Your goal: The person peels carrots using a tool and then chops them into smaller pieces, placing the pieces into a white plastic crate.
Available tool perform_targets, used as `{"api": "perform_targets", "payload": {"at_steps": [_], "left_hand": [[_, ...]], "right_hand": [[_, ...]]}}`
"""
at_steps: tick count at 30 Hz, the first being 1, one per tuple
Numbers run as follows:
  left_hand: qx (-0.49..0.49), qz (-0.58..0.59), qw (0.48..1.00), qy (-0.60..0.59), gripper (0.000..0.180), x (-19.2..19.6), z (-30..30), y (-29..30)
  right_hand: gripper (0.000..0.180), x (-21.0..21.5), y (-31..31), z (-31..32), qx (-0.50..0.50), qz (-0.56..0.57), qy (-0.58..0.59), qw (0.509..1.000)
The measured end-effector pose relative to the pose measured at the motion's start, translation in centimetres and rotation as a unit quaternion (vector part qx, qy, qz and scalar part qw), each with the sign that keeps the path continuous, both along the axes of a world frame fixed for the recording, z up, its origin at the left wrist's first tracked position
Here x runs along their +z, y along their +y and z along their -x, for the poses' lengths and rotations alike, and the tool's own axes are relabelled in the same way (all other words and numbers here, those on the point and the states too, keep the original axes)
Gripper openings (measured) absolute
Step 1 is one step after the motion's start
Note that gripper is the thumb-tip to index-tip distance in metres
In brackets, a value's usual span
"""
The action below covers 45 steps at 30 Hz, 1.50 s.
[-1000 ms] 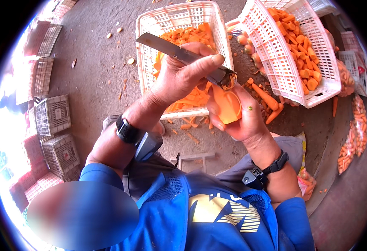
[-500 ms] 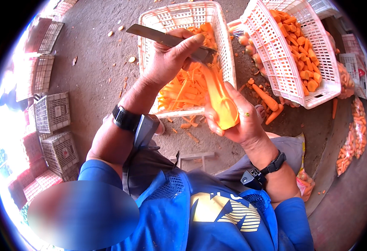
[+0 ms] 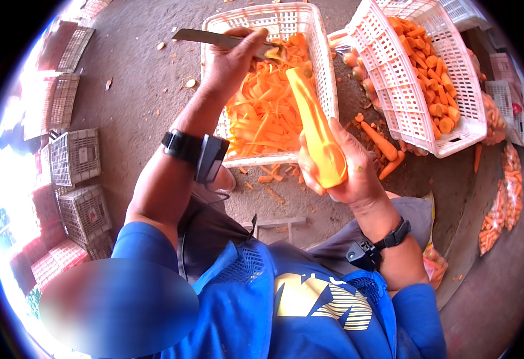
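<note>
— Holding the peeled carrot (image 3: 317,133) out over the white plastic crate (image 3: 324,72), is that so the parings drop in?

— That's how it reads. The right hand (image 3: 347,167) has its grip closed round the thick lower end, so the carrot slants up and away from the body with its tip above the heap of orange peelings (image 3: 260,113) inside the crate. The left hand (image 3: 233,60) is closed round the handle of the knife (image 3: 214,39), blade lying nearly flat and pointing left, at the far end of a stroke away from the person.

— And the second crate?

— A tilted white crate (image 3: 393,72) to the right is full of cut carrot pieces (image 3: 435,90), with a few whole unpeeled carrots (image 3: 381,143) lying on the concrete floor between the two crates, within reach.

— What differs from the earlier frames?

— A second ago the knife lay against the carrot close to the right hand. Half a second ago it was partway up. Now it has cleared the tip, and more of the carrot's length shows bare.
</note>
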<state>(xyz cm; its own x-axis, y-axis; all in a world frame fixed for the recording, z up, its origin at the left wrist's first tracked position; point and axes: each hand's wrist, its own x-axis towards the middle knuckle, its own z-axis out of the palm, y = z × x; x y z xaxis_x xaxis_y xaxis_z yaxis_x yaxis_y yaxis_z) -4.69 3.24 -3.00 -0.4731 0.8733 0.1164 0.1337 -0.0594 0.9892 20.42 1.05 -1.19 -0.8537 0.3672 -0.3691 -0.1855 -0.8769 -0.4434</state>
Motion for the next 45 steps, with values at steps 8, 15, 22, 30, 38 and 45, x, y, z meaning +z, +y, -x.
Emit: {"api": "perform_targets", "payload": {"at_steps": [8,15,22,30,38,45], "left_hand": [[-0.09,-0.03,0.991,-0.093,0.028,1.6,-1.9,-1.3],[-0.02,0.001,1.0,-0.014,0.021,1.1,-2.1,-1.3],[-0.031,0.012,0.999,-0.033,0.026,2.9,-1.1,-1.6],[-0.188,0.061,0.968,-0.156,0.025,3.8,-6.4,-3.8],[-0.192,0.056,0.976,-0.092,0.024,4.1,-5.8,-3.9],[-0.156,0.045,0.985,-0.054,0.021,3.1,-4.9,-3.5]], "right_hand": [[0.048,0.3,0.4,0.3,-0.062,-0.026,-0.038,0.997],[0.048,0.5,0.6,0.5,-0.053,-0.008,-0.029,0.998],[0.047,0.6,0.8,1.0,-0.086,-0.015,-0.056,0.995],[0.05,0.8,0.8,1.6,-0.069,-0.058,-0.031,0.995],[0.051,0.0,0.8,1.0,-0.029,-0.047,-0.001,0.998],[0.049,0.0,0.1,1.2,-0.029,-0.01,-0.029,0.999]]}}
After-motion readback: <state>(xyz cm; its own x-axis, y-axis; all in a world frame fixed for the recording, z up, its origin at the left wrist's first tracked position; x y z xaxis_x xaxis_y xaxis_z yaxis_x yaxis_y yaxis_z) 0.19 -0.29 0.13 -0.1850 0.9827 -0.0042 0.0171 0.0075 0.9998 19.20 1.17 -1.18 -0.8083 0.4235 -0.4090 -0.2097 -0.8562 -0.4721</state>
